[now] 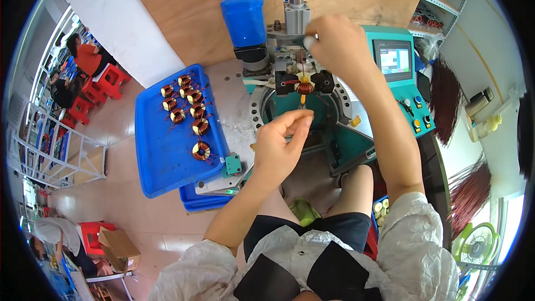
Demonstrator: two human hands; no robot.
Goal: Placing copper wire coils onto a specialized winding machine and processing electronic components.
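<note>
A ring coil (304, 86) of copper wire, with pale yellow pieces on it, sits between the black jaws (324, 82) of a winding machine. Just below it, my left hand (281, 147) pinches a slim orange-yellow stick (302, 100) between thumb and fingertips; the stick's upper end reaches the coil's underside. My right hand (341, 44) is raised above and behind the coil, its fingers curled closed. Beside those fingers shows a small grey-white rounded thing (310, 42). A thin reddish wire (301, 59) rises from the coil towards this hand; whether the fingers grip it is hidden.
At left, a blue tray (161, 175) bears several wound ring coils (201, 150). A blue-covered motor (243, 19) and a metal cylinder (297, 17) stand behind the jaws. To the right is a teal control box (413, 90) with screen and buttons. Bundles of dark red wire (471, 195) hang far right.
</note>
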